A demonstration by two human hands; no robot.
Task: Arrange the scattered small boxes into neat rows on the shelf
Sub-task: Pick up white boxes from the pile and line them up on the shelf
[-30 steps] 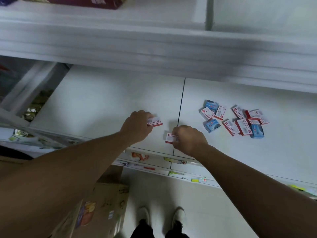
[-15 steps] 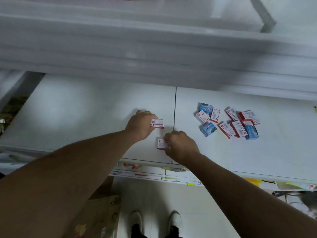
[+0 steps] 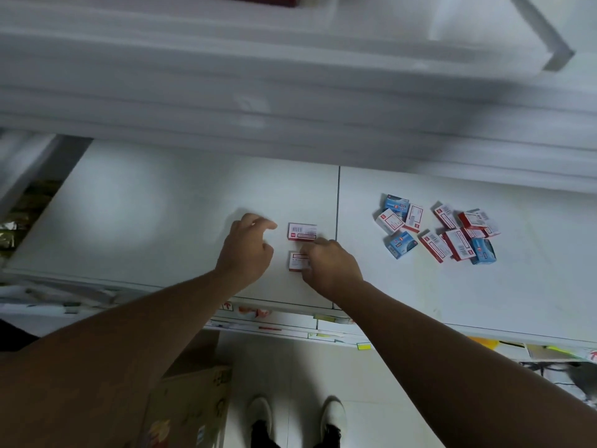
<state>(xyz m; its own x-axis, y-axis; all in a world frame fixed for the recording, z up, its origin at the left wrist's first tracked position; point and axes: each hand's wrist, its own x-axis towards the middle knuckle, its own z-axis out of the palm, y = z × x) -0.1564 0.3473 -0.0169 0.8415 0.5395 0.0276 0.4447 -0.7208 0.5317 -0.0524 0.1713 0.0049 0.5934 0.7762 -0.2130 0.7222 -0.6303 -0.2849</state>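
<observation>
Right hand (image 3: pixel 329 266) pinches near red-white box (image 3: pixel 298 260), half hidden; left hand (image 3: pixel 247 250) loose, holding nothing, beside far box (image 3: pixel 302 231); scattered pile (image 3: pixel 449 236) right on shelf (image 3: pixel 161 221); upper shelves blurred.

Dim, bluish cast. Soft bright patch on shelf (image 3: pixel 129 202) at left. Upper shelf edge (image 3: pixel 290 101) smeared by motion blur. Forearms dark, underlit. Wide-angle bending at edges.
</observation>
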